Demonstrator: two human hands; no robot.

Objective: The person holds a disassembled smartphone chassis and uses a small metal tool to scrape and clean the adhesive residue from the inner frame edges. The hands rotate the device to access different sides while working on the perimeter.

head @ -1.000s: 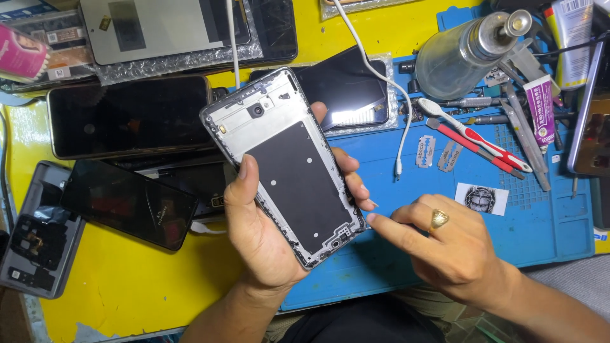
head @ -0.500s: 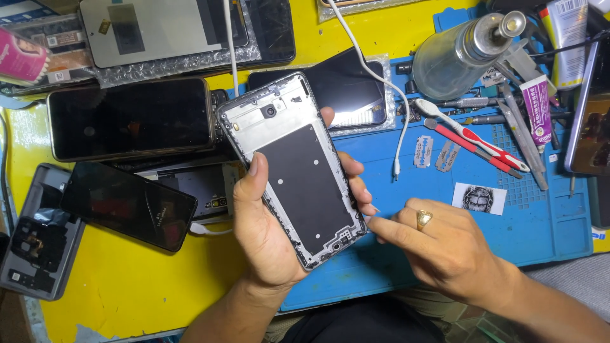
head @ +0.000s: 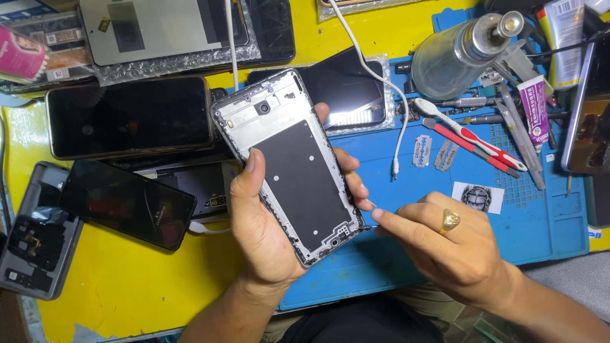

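Gripping an opened phone frame (head: 289, 168) by its long edges, the left hand (head: 267, 228) holds it tilted above the meeting of yellow table (head: 127, 286) and blue work mat (head: 546, 222) (camera hole uppermost). The right hand (head: 454, 251), wearing a gold ring (head: 450, 220), pinches a thin tool tip against the frame's lower right corner. A toothbrush (head: 470, 136) lies well apart on the mat.
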